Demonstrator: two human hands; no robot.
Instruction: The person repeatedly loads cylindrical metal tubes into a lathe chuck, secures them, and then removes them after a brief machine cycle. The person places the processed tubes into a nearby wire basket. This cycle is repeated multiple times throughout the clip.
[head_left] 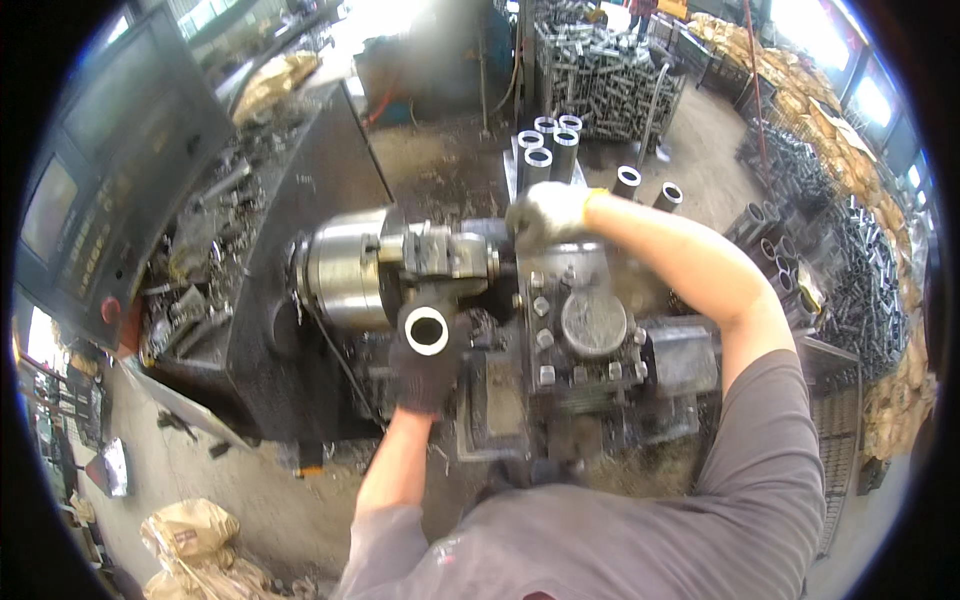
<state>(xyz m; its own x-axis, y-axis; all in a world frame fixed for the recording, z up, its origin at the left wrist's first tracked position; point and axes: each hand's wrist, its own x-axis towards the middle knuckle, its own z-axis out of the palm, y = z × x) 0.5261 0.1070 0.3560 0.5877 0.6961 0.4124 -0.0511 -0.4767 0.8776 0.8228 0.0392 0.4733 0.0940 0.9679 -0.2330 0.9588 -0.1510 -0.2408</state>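
My left hand (420, 382), in a dark glove, is closed around a short metal tube (411, 318) whose bright cut end faces up. It is held just in front of the lathe chuck (345, 268). My right arm reaches across the lathe, and my right hand (545, 214), in a pale, dirt-stained glove, is beside the chuck jaws (430, 254), at the far side of the tool post (594, 322). Its fingers look curled; what they hold, if anything, is hidden behind the glove. A dark cylindrical part (484, 228) shows between the jaws and that hand.
Several upright tubes (537, 160) stand beyond the lathe, with more at the right. A crate heaped with metal parts (610, 85) is at the back. A dark machine housing (290, 250) with metal scraps is at left; sacks (190, 530) lie on the floor.
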